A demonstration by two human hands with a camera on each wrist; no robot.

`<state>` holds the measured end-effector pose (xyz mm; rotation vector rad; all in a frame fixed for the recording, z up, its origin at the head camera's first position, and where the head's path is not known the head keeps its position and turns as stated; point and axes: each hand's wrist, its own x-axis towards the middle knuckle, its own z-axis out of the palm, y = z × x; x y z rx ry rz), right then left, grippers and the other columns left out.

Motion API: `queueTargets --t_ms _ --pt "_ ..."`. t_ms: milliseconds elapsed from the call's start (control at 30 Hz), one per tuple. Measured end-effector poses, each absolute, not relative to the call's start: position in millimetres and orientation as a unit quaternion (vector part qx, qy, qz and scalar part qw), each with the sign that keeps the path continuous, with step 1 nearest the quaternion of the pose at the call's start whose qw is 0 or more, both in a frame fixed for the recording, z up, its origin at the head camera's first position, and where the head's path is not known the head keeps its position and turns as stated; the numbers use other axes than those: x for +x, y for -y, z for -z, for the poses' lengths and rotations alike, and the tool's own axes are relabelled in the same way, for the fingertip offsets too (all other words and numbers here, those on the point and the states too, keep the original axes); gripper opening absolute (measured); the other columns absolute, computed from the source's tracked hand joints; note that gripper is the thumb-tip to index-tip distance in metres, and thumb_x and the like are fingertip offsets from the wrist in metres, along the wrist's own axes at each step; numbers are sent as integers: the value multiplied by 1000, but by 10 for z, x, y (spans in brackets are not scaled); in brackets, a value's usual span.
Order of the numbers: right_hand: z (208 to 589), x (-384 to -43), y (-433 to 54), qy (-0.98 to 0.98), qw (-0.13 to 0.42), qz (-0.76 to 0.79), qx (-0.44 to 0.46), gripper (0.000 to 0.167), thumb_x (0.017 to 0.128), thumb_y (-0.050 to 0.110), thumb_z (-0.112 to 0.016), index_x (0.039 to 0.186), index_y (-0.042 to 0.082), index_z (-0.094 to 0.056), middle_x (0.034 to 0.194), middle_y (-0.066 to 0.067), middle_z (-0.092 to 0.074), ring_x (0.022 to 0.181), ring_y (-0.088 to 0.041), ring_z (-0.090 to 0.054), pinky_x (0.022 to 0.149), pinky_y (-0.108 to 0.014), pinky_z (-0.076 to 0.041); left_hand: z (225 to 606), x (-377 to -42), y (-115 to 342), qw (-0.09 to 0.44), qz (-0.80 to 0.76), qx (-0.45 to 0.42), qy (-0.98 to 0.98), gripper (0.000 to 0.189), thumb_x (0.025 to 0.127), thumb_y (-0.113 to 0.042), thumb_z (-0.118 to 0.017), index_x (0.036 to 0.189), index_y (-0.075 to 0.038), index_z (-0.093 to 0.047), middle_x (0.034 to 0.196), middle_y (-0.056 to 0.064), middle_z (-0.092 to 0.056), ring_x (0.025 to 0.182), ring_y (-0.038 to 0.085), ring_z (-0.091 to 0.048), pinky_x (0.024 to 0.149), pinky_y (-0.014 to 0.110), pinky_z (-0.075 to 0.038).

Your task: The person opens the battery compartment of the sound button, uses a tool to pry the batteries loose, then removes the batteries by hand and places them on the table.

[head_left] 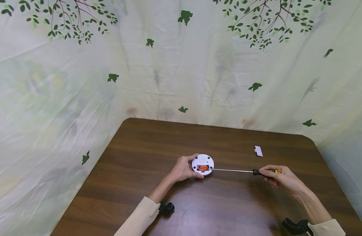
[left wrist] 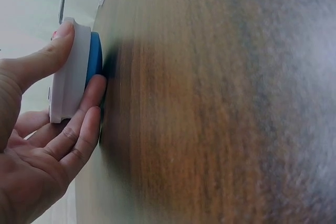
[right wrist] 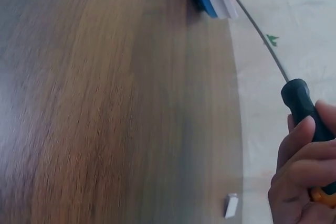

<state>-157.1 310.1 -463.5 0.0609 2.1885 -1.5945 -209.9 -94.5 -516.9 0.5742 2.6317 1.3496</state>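
- A round white device faced up over the desk, red batteries exposed.
- The left hand gripped its rim, thumb and fingers curled.
- The screwdriver reached the device from the right; the right hand closed around its handle.
- A small white piece lay beyond the device, rightward.

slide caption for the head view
Left hand grips round white device; right hand points a screwdriver toward its exposed batteries.
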Motion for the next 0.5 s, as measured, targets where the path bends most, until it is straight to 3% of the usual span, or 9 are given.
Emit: queueTargets --t_ms 200,333,500 --pt "4591 -1506 -3077 -855 173 489 -9 37 97 34 -74 118 3 -75 89 -5 -76 73 -10 -58 65 -28 -47 5154 -2104 946 68 -449 189 -871 93 66 -23 -100 145 0 -57 96 13 -76 57 2 -56 55 18 -47" --pt "4577 -1476 -3060 -895 134 418 -82 28 94 34 -76 110 11 -80 98 -6 -80 85 -8 -65 72 -25 -50 5148 -2109 943 66 -447 188 -872 93 65 -22 -100 145 0 -57 95 13 -76 57 3 -56 55 18 -48" --pt "4543 -1439 -3101 -906 109 394 -111 24 95 36 -75 109 17 -80 101 -4 -80 83 -2 -60 71 -23 -48 5154 -2123 942 73 -451 183 -870 93 66 -22 -100 146 -1 -57 92 13 -76 57 3 -58 56 18 -49"
